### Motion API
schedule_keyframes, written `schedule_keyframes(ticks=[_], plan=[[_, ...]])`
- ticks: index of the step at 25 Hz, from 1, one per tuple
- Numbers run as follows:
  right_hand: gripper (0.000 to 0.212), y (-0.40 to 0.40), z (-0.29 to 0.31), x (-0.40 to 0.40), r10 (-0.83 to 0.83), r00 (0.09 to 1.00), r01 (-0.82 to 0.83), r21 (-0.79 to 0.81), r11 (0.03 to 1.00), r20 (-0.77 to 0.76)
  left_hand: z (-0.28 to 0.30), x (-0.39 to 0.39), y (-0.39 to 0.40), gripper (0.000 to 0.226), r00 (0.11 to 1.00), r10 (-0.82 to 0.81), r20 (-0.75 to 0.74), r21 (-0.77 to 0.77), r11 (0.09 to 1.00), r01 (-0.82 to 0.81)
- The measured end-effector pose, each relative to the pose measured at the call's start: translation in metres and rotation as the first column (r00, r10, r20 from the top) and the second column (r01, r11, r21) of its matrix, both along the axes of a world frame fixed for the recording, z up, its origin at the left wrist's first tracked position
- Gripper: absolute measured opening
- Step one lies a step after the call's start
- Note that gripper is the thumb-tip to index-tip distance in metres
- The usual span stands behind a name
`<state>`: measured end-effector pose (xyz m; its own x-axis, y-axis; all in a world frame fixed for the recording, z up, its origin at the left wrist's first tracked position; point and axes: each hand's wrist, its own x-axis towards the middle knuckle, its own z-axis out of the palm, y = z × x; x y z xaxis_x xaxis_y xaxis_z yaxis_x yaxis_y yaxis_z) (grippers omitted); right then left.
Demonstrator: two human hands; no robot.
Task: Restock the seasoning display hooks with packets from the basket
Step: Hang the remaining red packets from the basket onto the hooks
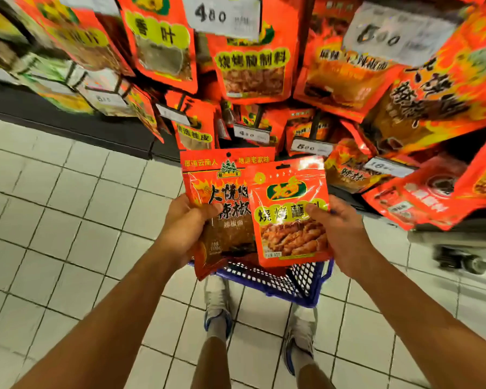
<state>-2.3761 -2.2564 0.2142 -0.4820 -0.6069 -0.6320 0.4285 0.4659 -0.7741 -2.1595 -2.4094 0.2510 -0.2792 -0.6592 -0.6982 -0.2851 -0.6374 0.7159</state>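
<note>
**Red seasoning packets held up before the display hooks**

Red and orange packets crowd the hanging display [253, 68], filling the wall ahead, with white price tags [251, 133] clipped to the hook ends. Below, a blue mesh basket [289, 284] sits on the pale tiled floor at the person's feet. Above the basket, the left hand [184, 228] grips a large chilli packet [222, 209] by its left edge. The right hand [340, 234] pinches a smaller barbecue packet [291, 211], overlapping the larger one. Both packets stand upright, long axis vertical, hang-holes topmost, pointing toward the hooks just above and beyond. The smaller packet looks nearer the lower right hooks.
</note>
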Motion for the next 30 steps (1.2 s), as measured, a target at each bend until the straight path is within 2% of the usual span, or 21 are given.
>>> schedule_keyframes(ticks=[5, 7, 12, 16, 18, 19, 22, 23, 27, 30], plan=[[0.039, -0.025, 0.177, -0.004, 0.082, 0.991, -0.098, -0.162, 0.982, -0.105, 0.165, 0.004, -0.002, 0.026, 0.988, 0.049, -0.149, -0.096, 0.993, -0.063], [0.034, -0.036, 0.254, -0.002, 0.06, 0.986, -0.091, -0.203, 0.975, -0.154, 0.236, 0.007, -0.006, 0.03, 0.975, 0.047, -0.218, -0.162, 0.983, -0.084], [0.028, -0.066, 0.418, 0.01, 0.053, 0.99, -0.102, -0.397, 0.912, -0.133, 0.386, 0.019, -0.031, 0.026, 0.925, -0.012, -0.381, -0.339, 0.932, -0.128], [0.028, -0.087, 0.54, 0.015, -0.032, 0.943, -0.174, -0.574, 0.8, -0.33, 0.493, 0.026, -0.066, 0.022, 0.874, -0.09, -0.478, -0.46, 0.873, -0.161], [0.039, -0.1, 0.581, 0.016, -0.117, 0.906, -0.17, -0.603, 0.78, -0.407, 0.532, 0.026, -0.083, 0.02, 0.85, -0.118, -0.514, -0.499, 0.847, -0.184], [0.037, -0.106, 0.602, 0.018, -0.16, 0.89, -0.157, -0.617, 0.771, -0.427, 0.551, 0.026, -0.09, 0.019, 0.838, -0.124, -0.532, -0.515, 0.832, -0.204], [0.012, -0.122, 0.655, 0.026, -0.234, 0.854, -0.164, -0.668, 0.725, -0.464, 0.594, 0.03, -0.11, 0.016, 0.817, -0.157, -0.555, -0.574, 0.783, -0.24], [0.012, -0.127, 0.669, 0.026, -0.258, 0.832, -0.175, -0.674, 0.718, -0.49, 0.606, 0.031, -0.115, 0.016, 0.805, -0.169, -0.569, -0.589, 0.767, -0.255], [0.007, -0.146, 0.708, 0.017, -0.384, 0.726, -0.157, -0.681, 0.715, -0.57, 0.633, 0.03, -0.135, 0.007, 0.781, -0.15, -0.606, -0.6, 0.731, -0.325], [0.016, -0.163, 0.726, 0.011, -0.42, 0.735, -0.084, -0.685, 0.723, -0.533, 0.643, 0.032, -0.148, 0.007, 0.792, -0.115, -0.6, -0.627, 0.683, -0.376]])
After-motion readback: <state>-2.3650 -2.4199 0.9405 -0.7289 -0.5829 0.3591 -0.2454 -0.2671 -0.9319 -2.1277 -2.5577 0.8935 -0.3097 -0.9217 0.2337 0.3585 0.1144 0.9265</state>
